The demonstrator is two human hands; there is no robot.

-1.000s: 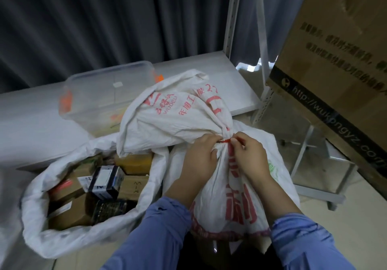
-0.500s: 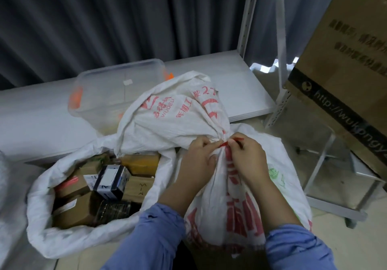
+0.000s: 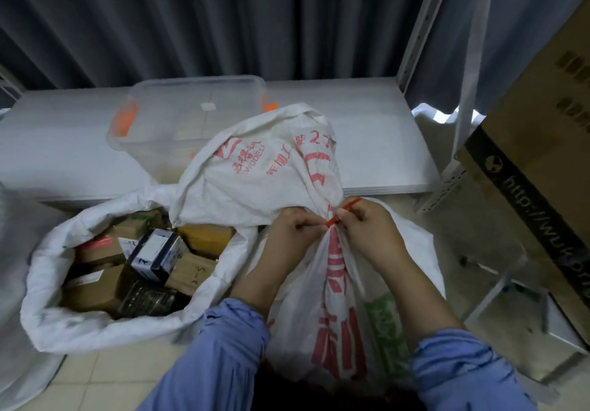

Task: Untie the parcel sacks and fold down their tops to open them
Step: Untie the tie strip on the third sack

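Before grey curtains [image 3: 223,21], the red tie [image 3: 346,209] now juts farther from the sack [image 3: 274,161]'s neck, my left hand [image 3: 293,230] and right hand [image 3: 368,230] pinching it, fingers curled.

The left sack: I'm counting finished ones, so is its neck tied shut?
No, the left sack lies open with its top rolled down, and parcel boxes show inside.

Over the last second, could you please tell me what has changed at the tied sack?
The free end of the red tie now sticks out further, up and to the right, so the knot seems looser. The left hand and right hand still pinch it on the tied sack; the open sack is unchanged.
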